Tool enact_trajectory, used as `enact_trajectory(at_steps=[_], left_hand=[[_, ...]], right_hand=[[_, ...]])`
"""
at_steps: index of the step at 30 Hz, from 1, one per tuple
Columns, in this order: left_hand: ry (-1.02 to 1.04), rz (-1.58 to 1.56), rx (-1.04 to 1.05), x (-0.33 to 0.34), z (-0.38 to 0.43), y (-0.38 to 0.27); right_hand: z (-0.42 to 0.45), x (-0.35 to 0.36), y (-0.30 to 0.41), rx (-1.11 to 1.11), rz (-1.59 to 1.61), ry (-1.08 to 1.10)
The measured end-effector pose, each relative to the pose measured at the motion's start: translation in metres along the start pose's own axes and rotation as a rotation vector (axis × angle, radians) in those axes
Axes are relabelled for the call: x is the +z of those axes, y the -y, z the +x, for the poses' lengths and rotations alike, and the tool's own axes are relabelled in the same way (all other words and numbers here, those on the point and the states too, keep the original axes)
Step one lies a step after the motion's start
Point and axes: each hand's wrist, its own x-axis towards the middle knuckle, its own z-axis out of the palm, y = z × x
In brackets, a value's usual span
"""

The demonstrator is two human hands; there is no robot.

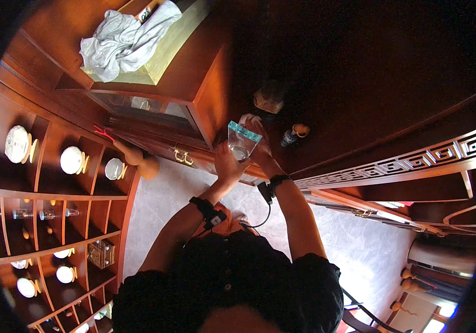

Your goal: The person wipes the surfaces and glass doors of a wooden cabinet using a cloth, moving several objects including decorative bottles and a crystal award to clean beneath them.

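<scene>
Both my hands are on a clear glass or crystal block (243, 140) with a teal-tinted edge, held in front of the dark wooden cabinet. My left hand (229, 163) grips its lower left side. My right hand (259, 135) wraps behind and around the right side, its fingers partly hidden by the block. Just to the right of the right hand is a small blue-and-white vessel (295, 134) with an orange-brown rim. Farther back, a brown stone-like object (269, 100) sits in shadow; I cannot tell exactly what it is.
At upper left, a crumpled grey cloth (127, 41) lies on a pale golden box (159, 62). Gourds (148, 166) hang beside shelves (65, 189) with round wrapped discs on stands. A fretwork panel (409, 160) runs along the right. Below is grey floor (159, 200).
</scene>
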Motion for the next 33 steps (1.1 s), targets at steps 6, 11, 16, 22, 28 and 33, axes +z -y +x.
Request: enact_trajectory(at_steps=[6, 11, 16, 22, 28, 33], left_hand=[[-0.026, 0.061, -0.060, -0.017, -0.004, -0.011], [0.046, -0.008, -0.101, -0.025, -0.008, -0.010], [0.068, 0.005, -0.081, -0.042, -0.023, -0.021], [-0.065, 0.107, -0.027, -0.040, -0.052, 0.008], [0.057, 0.136, -0.079, -0.056, -0.066, 0.013], [0.087, 0.157, -0.114, -0.066, -0.071, 0.019]], right_hand=[[0.010, 0.036, -0.001, -0.058, 0.207, -0.135], [0.018, 0.065, -0.003, -0.136, 0.288, -0.472], [0.036, 0.063, -0.009, -0.259, 0.318, -0.688], [0.063, 0.046, 0.006, -0.218, 0.227, -0.404], [0.100, 0.055, 0.022, 0.152, 0.297, -0.556], [0.143, 0.055, 0.015, 0.359, 0.181, -0.427]])
